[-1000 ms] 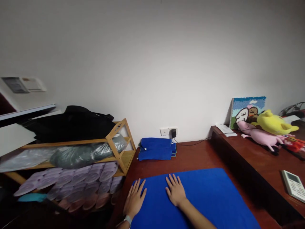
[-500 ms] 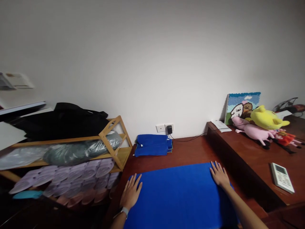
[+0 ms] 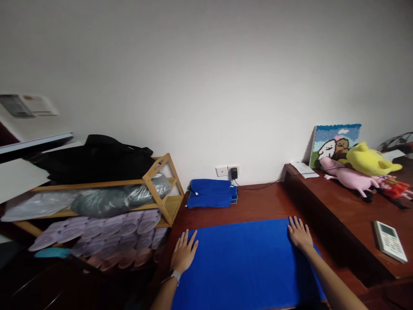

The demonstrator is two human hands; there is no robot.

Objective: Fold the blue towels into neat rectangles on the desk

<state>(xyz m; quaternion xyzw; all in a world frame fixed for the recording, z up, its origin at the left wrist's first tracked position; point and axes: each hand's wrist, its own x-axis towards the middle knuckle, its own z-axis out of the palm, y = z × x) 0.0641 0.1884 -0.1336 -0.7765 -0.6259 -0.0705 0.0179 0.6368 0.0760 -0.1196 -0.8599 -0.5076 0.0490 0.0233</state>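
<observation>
A blue towel (image 3: 241,262) lies spread flat on the reddish-brown wooden table (image 3: 258,202). On its far left corner rests my left hand (image 3: 184,253), palm down with the fingers stretched out. My right hand (image 3: 300,233) lies flat on the far right corner, its fingers spread as well. Neither hand grasps anything. Behind the spread towel, by the wall, sit folded blue towels (image 3: 211,193) with small white tags.
To the left stands a wooden rack (image 3: 164,189) with a black bag (image 3: 103,159), plastic-wrapped items and lilac slippers (image 3: 118,224). A raised ledge on the right bears plush toys (image 3: 364,159), a picture (image 3: 337,142) and a white keypad device (image 3: 390,242). A charger (image 3: 233,173) trails a cable.
The view has shifted slightly, so everything appears a little further right. Both hands keep their places on the far corners of the towel.
</observation>
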